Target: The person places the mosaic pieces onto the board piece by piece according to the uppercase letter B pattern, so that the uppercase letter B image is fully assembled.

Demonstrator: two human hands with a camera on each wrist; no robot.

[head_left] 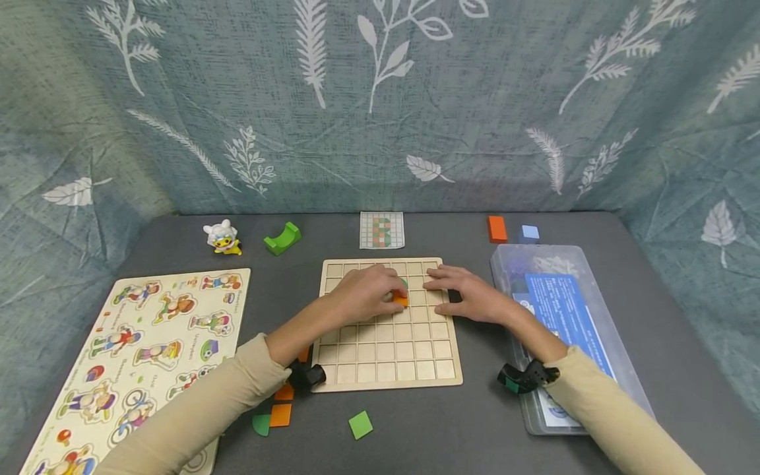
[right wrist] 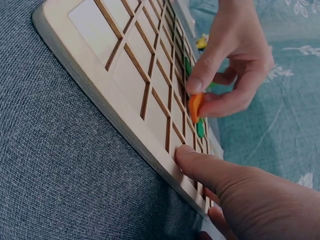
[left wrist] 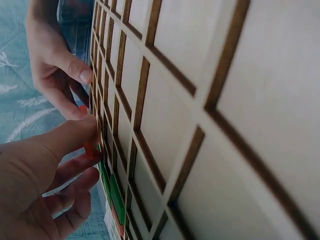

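In the head view the left hand [head_left: 368, 293] covers most of the orange tile [head_left: 402, 300], so only 1 corner shows, and a green tile [head_left: 405, 283] behind it is largely hidden; its shape cannot be made out. The wrist views cut off the wooden grid board [head_left: 386, 359] on all sides and show only part of its cells. The left hand is closed in a pinch: thumb and fingertips [right wrist: 196, 85] clamp the orange tile [right wrist: 194, 107] on edge, tilted, with its lower edge at a cell in the upper rows of the board, just right of centre. The left wrist view shows the same tile [left wrist: 91, 148] held at the thumb tip against the board face. The right hand [head_left: 469, 295] holds nothing: it lies flat and relaxed on the board's upper right part, fingers extended, with 1 fingertip [right wrist: 185, 152] pressing on the board's frame. Whether the palm touches the board cannot be determined. A clear plastic box [head_left: 594, 369] stands just right of the board, under the right forearm.
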